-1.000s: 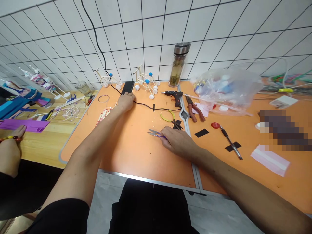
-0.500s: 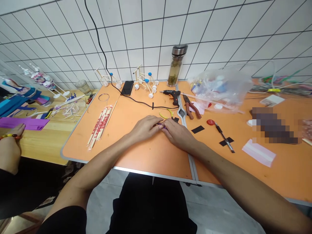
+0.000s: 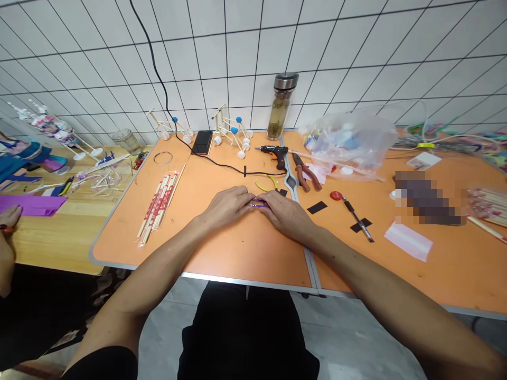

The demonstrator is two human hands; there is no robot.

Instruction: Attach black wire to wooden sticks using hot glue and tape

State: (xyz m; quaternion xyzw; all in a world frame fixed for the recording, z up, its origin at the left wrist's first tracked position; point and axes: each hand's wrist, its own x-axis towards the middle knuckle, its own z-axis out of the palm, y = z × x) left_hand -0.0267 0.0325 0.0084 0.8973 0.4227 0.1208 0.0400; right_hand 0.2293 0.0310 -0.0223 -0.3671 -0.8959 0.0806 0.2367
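Observation:
Between my hands, just above the orange table [image 3: 222,253], stretches a thin purple wire-like piece [image 3: 259,203], seen as narrow strands. My left hand [image 3: 229,206] pinches its left end with thumb and fingers. Closed on the right end is my right hand [image 3: 283,211], which hides part of it. A yellow-handled tool [image 3: 268,183] lies just beyond my fingertips, partly hidden. Black pieces [image 3: 317,207] lie to the right of my right hand.
Packaged chopsticks [image 3: 158,208] lie left. Behind are a phone [image 3: 202,142], stick models [image 3: 233,132], a glue gun [image 3: 275,154], pliers [image 3: 307,171] and a tea bottle [image 3: 282,108]. A black cord [image 3: 166,100] crosses the table. Another person's hand [image 3: 10,217] rests on purple sheet [image 3: 35,205].
My hands have moved slightly apart, so more of the purple piece shows between them. The view has shifted a little to the right. The other person's hand sits lower on the purple sheet's edge.

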